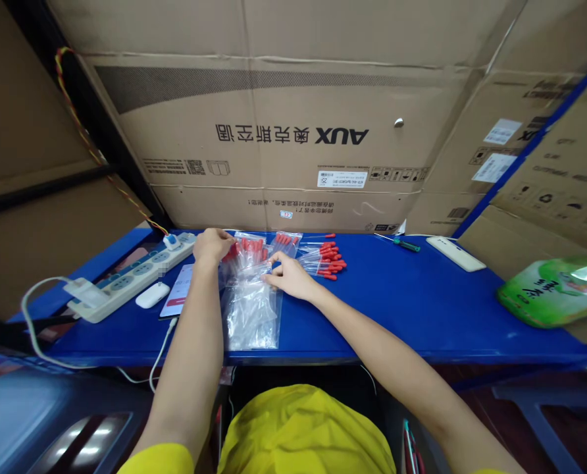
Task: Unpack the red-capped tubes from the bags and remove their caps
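Observation:
Clear plastic bags (251, 319) lie in a stack at the table's front edge. Several red-tipped, thin clear pieces (251, 247) rest at the top of the stack. My right hand (293, 278) curls its thumb and forefinger around the edge of the upper bag. At the upper left of the stack, my left hand (212, 246) has its fingers bent together beside the red tips; what they pinch is hidden. A filled bag of red-tipped pieces (287, 242) lies behind my right hand. To its right is a loose pile of the same pieces (329, 259).
On the left are a power strip (140, 270), a white earbud case (152, 295) and a phone (178, 291) with a cable. A green screwdriver (406, 245), a white slab-like device (455, 254) and a green bottle-like pack (550, 293) lie right. Cardboard (283, 92) walls the back.

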Demonstrator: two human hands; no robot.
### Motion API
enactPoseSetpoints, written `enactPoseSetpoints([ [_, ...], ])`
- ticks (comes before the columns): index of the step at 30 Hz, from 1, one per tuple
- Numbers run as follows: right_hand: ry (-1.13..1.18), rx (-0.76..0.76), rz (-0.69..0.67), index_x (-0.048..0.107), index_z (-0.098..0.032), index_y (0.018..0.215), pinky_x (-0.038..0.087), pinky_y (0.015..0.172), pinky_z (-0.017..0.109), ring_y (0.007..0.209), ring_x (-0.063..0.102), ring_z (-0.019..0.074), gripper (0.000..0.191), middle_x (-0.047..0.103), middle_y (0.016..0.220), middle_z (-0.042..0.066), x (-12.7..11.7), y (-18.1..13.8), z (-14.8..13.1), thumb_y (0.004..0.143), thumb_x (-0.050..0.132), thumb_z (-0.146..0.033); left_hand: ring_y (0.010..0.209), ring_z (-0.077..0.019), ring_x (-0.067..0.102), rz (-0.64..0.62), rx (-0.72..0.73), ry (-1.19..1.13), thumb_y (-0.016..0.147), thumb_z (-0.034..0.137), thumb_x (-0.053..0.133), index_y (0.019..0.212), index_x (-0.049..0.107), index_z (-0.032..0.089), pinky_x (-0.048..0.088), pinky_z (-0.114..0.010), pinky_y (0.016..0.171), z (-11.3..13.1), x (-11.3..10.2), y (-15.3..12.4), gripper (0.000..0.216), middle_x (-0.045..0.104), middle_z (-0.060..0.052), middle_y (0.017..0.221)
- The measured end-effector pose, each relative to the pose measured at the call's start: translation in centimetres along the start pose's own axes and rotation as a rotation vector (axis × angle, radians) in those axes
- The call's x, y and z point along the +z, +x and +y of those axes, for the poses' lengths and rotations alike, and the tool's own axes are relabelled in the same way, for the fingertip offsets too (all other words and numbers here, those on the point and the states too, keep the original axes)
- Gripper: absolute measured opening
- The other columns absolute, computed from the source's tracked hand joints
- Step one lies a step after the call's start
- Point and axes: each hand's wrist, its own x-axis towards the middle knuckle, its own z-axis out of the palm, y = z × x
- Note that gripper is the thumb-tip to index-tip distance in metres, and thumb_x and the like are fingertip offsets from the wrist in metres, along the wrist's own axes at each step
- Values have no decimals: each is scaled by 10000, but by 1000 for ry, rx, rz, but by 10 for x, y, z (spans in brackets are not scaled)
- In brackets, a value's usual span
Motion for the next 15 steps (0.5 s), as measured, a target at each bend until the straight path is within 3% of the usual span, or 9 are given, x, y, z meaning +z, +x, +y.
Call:
enactPoseSetpoints([
  [6, -156, -29, 37, 460, -234, 1242, 382, 658, 256, 600, 586, 160, 536, 573, 582, -134, -1, -2, -1, 865, 759, -470, 843, -279, 690, 123, 65, -138, 814, 335, 696, 819, 758, 218, 511, -361, 814, 3, 1, 1, 133, 781, -98, 855],
  [11, -163, -102, 231, 495, -221, 1327, 393, 663, 271, 609, 575, 163, 487, 555, 608, -113, -5, 1, -1, 956, 641, -501, 1003, -255, 647, 543, 449, -341, 970, 375, 611, 946, 694, 210, 470, -384, 987, 33, -14, -13, 187, 744, -89, 1031],
  [13, -153, -138, 328, 458, -222, 1438, 420, 681, 276, 633, 584, 159, 562, 597, 669, -95, -10, 2, -3, 967, 629, -478, 1045, -256, 622, 585, 622, -377, 1009, 409, 596, 948, 677, 220, 443, -400, 1027, 50, -20, -25, 215, 728, -75, 1036],
  [15, -155, -173, 420, 407, -245, 1532, 438, 688, 273, 646, 585, 152, 663, 642, 739, -79, -16, 2, -6, 959, 650, -471, 1053, -254, 611, 526, 768, -381, 1032, 436, 584, 946, 673, 227, 421, -414, 1046, 66, -21, -37, 243, 728, -61, 1022],
])
